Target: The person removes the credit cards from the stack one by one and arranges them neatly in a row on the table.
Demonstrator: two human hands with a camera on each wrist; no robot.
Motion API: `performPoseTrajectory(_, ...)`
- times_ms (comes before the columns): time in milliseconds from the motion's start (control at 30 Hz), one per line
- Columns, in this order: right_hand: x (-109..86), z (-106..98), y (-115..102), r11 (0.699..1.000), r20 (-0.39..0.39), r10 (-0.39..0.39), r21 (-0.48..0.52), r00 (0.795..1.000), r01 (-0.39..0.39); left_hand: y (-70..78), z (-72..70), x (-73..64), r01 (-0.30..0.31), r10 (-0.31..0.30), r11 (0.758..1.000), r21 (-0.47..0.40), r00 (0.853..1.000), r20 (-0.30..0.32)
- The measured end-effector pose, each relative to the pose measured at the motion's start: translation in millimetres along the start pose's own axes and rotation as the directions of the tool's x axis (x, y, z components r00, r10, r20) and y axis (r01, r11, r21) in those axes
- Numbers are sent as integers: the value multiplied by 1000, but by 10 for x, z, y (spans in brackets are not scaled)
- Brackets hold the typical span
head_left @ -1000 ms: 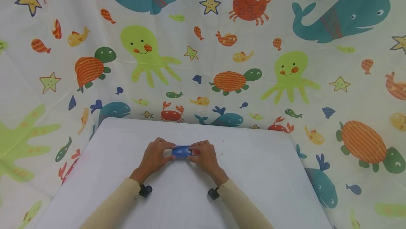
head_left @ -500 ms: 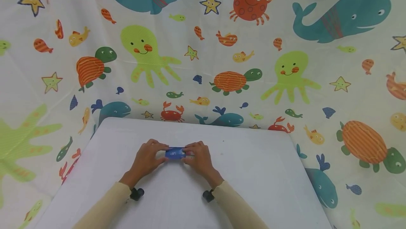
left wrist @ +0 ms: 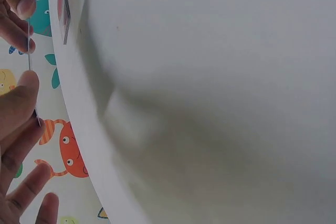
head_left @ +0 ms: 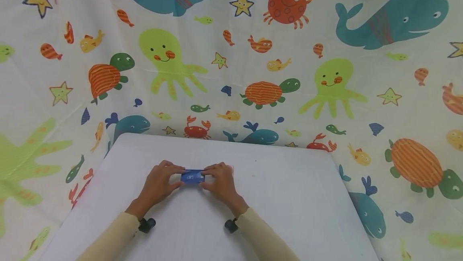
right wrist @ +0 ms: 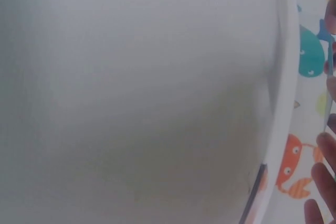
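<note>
A thin blue card (head_left: 192, 176) with pale lettering is held up between both hands over the white table. My left hand (head_left: 159, 182) pinches its left end, thumb below and fingers along the upper edge. On the other end, the thumb and fingers of my right hand (head_left: 222, 184) grip it the same way. Seen edge-on in the left wrist view, the card (left wrist: 29, 59) is a narrow line between the fingertips. A flat reddish piece with a dark edge (left wrist: 64, 11) lies on the table, mostly hidden behind my right hand in the head view.
The white tabletop (head_left: 289, 196) has rounded far corners. Behind and beside it hangs a pale cloth (head_left: 224, 72) printed with sea animals. Each wrist wears a small black camera, such as the left one (head_left: 147, 225).
Both hands and the blue card have moved left and slightly nearer. The reddish piece, earlier seen beside the card, now shows only as a sliver right of my right hand.
</note>
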State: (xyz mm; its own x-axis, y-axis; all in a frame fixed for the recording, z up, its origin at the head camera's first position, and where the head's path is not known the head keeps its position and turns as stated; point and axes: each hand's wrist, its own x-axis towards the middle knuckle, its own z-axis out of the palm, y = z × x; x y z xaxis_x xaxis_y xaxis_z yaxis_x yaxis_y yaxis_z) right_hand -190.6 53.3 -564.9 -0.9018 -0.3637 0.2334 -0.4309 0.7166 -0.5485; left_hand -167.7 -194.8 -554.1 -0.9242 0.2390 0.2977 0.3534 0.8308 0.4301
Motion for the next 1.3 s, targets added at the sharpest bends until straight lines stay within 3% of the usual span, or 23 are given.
performPoseTrajectory(467, -7, 111, -154, 998, 16, 34, 43, 999, -35, -119, -107, -133, 28, -28, 1000, 6, 999, 25)
performPoseTrajectory(700, -6, 198, -215, 1000, 13, 7, 23, 1000, -8, -140, -190, -201, 30, -30, 1000, 2, 999, 14)
performPoseTrajectory(967, 9, 304, -272, 999, 47, 51, 8, 998, -52, -179, -258, -263, 44, -45, 999, 18, 999, 23)
performPoseTrajectory(1300, 9, 371, -391, 999, 55, 45, 14, 997, -46, -249, -331, -350, 74, -75, 997, 14, 997, 33)
